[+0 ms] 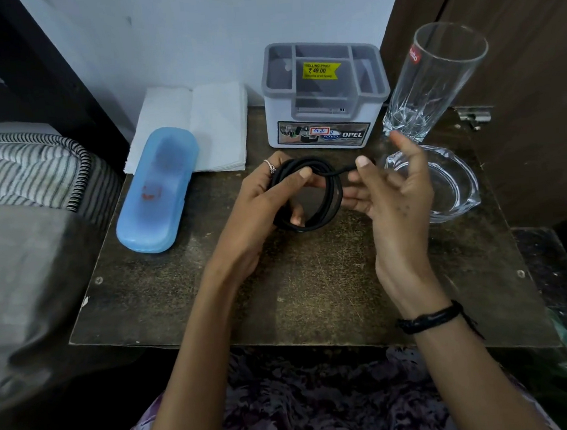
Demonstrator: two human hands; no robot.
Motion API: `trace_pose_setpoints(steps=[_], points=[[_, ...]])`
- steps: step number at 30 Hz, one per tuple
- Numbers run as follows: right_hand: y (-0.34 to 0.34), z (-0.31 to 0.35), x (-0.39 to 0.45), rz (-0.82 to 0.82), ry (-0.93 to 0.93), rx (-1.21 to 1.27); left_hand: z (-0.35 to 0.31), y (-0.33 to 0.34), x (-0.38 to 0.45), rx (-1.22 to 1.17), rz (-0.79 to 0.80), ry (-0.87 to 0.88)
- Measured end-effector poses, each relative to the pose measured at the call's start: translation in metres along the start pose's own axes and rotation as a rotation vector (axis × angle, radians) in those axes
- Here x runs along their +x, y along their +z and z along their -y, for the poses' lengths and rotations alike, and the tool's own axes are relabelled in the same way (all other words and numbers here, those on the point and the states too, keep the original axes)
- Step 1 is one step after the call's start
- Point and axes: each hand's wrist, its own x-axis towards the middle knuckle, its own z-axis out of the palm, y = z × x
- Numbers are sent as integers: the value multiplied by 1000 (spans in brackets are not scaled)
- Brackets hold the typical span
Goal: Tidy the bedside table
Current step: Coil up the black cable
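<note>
— So, where is the cable (307,196)?

— Above the middle of the table (214,305), wound into a black coil. The left hand (261,209) holds it: thumb over the top of the loops, fingers curled under and through them.

— And the right hand (389,193)?

— Just beside the coil. Its thumb and a finger pinch the loose end where it leaves the loops; the other fingers are spread and slightly blurred.

— What else is on the table?

— A blue case (158,190) lies on the left side, its far end resting on a white folded napkin (220,124) against the wall. A grey-and-white organiser (325,92) stands at the back, with a yellow price sticker inside and a label on its front. To its right a tall glass (434,77) stands upright. A clear glass ashtray (449,181) sits near the right edge, partly behind the right hand.

— Anything worn on the hands?

— A ring (270,165) on the left, a black band (429,318) on the right wrist.

— And around the table?

— A striped mattress (24,167) to the left, a dark wooden door (517,60) to the right.
</note>
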Motion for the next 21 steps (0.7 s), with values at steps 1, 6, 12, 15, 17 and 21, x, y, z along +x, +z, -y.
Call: trace_pose_setpoints(steps=[1,6,12,15,17,21], points=[[-1,-1,0,2,-67,-116,0,0,0,5,-10,0],[0,-5,-2,97,-322,-603,-3,0,0,9,-87,23],[-1,-5,-4,94,-484,-772,-4,-3,-1,-125,-62,10],[-1,-4,-2,91,-436,-697,-4,-2,-2,-140,-23,-11],[0,-4,-1,100,-306,-540,-4,-1,-2,-122,-12,-26],[1,-5,0,100,-20,-230,-2,4,1,-12,-8,19]])
